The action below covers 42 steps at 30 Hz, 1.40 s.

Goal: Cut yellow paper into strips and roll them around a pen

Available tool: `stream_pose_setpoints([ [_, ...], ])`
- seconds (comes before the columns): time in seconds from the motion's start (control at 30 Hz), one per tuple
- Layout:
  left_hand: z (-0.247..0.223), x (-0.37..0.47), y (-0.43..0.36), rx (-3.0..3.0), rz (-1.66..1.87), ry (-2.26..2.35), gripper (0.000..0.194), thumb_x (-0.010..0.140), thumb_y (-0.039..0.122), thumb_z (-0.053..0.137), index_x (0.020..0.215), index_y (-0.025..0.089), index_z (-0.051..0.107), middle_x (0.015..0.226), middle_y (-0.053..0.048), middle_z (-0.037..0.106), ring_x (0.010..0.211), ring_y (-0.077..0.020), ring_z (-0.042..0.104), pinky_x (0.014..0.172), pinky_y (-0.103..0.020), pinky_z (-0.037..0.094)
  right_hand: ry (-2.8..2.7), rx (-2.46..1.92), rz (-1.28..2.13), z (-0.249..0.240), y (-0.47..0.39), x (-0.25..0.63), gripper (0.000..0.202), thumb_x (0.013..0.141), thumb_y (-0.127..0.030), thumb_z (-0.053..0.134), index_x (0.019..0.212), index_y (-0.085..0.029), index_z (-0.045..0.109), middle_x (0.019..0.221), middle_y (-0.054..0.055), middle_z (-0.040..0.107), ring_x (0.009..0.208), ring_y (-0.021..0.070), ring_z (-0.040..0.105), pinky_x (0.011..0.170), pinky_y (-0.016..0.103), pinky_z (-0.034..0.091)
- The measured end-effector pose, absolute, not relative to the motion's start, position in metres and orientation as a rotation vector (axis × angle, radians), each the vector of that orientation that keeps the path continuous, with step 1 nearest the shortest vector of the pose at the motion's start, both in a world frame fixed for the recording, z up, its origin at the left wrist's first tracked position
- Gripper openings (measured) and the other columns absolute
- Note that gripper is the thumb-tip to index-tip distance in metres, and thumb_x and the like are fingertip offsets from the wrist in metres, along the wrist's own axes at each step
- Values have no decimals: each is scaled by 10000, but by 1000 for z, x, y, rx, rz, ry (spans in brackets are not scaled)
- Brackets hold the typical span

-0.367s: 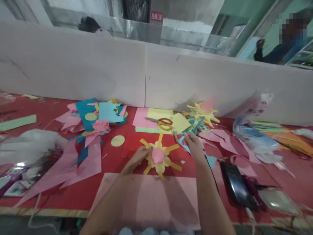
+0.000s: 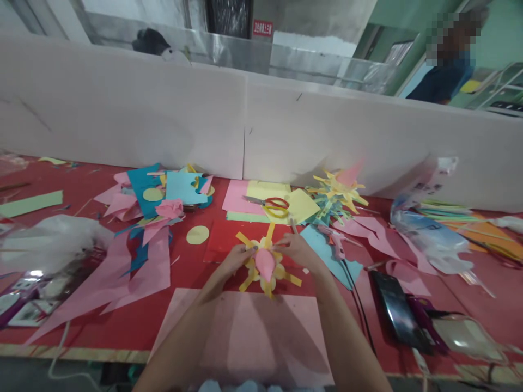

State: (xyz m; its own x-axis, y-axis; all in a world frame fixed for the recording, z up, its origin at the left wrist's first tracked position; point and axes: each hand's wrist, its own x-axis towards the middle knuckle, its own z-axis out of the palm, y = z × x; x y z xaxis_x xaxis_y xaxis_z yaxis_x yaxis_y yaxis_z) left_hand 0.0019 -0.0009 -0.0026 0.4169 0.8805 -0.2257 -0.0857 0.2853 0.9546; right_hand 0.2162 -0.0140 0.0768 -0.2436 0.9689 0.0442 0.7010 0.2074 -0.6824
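Note:
A yellow paper flower [image 2: 267, 273] with a pink cone-shaped centre is held just above the red tabletop. My left hand [image 2: 233, 260] pinches its upper left side. On its upper right, the fingers of my right hand [image 2: 295, 249] are closed on a yellow petal strip. Behind the flower, scissors [image 2: 274, 204] with red and yellow handles rest on pink and yellow paper sheets. To the right of my right hand, a pink glue gun [image 2: 336, 242] with a black cord lies on a light blue paper piece [image 2: 316, 245].
A large pink sheet [image 2: 245, 332] lies under my forearms. Paper scraps [image 2: 149, 261] are spread on the left, near a plastic bag [image 2: 61, 239]. At right are a phone [image 2: 396, 307] and several paper strips. A white partition [image 2: 163, 109] stands behind; beyond it is a person [image 2: 443, 76].
My right hand has moved left and down to the flower, uncovering the glue gun. The pink centre now points toward me. The person behind the partition has shifted left.

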Motion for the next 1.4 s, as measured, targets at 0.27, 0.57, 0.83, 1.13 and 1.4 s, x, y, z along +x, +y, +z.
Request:
stream_pose_setpoints([
  [0.27, 4, 2, -2, 1060, 802, 922, 528, 570, 625, 729, 611, 124, 569, 505, 32, 500, 454, -67, 383, 476, -220, 258, -1818, -1742, 620, 64, -10, 241, 316, 832, -424, 510, 692, -186, 663, 704, 41, 626, 648, 160, 530, 610, 281, 354],
  [0.57, 6, 2, -3, 1081, 793, 941, 547, 572, 656, 711, 593, 139, 535, 475, 50, 455, 435, -58, 345, 461, -217, 226, -1838, -1743, 525, 77, -21, 253, 416, 805, -546, 529, 681, -194, 712, 671, 43, 610, 584, 146, 509, 564, 273, 358],
  [0.83, 4, 2, -3, 1080, 799, 924, 539, 585, 647, 713, 623, 132, 559, 525, 29, 510, 468, -74, 399, 489, -218, 276, -1635, -1717, 373, 87, -25, 236, 461, 801, -602, 522, 710, -196, 721, 635, 33, 572, 573, 147, 486, 567, 278, 373],
  [1.13, -1, 3, -1, 1137, 774, 972, 545, 602, 649, 698, 694, 117, 620, 581, 10, 541, 536, -103, 448, 513, -225, 303, -1962, -1592, 487, 85, -14, 182, 248, 853, -365, 556, 732, -218, 714, 800, 46, 695, 743, 166, 615, 776, 326, 447],
  [1.4, -4, 4, -1, 1124, 802, 959, 499, 594, 596, 739, 711, 123, 634, 574, 15, 526, 547, -107, 437, 516, -226, 300, -2125, -1639, 599, 86, -7, 170, 158, 849, -273, 572, 795, -253, 720, 888, 37, 718, 835, 182, 638, 753, 287, 444],
])
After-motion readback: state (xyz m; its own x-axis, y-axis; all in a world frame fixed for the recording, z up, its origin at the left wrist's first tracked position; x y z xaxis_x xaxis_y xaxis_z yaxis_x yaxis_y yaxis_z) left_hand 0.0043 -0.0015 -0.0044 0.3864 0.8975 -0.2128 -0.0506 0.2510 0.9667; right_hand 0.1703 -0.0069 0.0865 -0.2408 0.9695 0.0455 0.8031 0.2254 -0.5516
